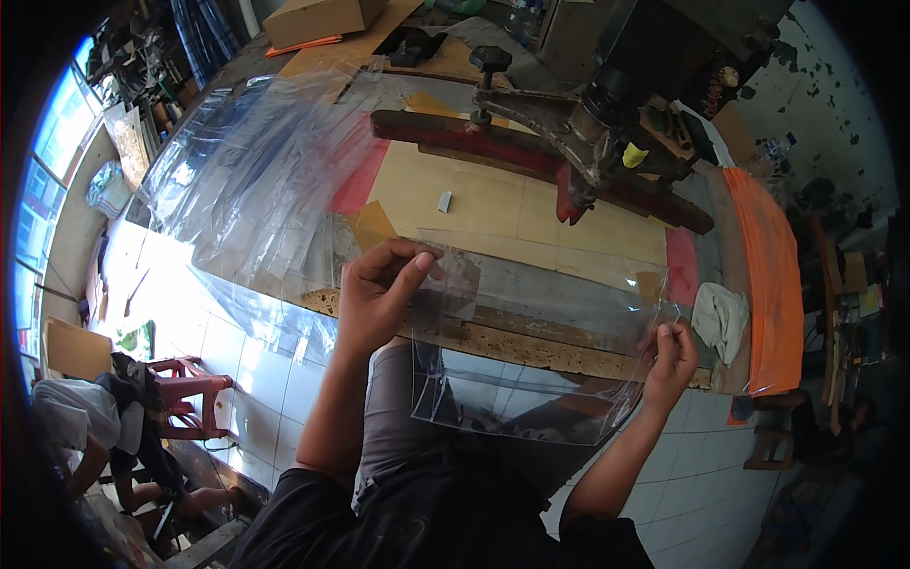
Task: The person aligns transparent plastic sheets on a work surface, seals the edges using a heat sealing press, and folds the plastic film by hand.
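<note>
A clear plastic sheet [531, 318] is stretched between my two hands, its near part hanging over the front edge of the worktable [559, 358]. My left hand [381, 292] pinches its left side between thumb and fingers. The right side is gripped by my right hand [669, 362], fingertips closed on the border. Beyond the sheet lies a pale yellow board [474, 194] with pink-red material [358, 180] at its sides. A small whitish block [445, 201] rests on that board. Above it spans the red-and-dark bar [512, 156] of a machine.
Many loose clear plastic sheets [256, 171] pile up on the left. At right are a white cloth [720, 321] and orange material [763, 284]. The machine's dark head [654, 57] and black knob [490, 60] rise at the back, near a cardboard box [322, 21]. A red stool [190, 398] and another person [85, 417] are lower left.
</note>
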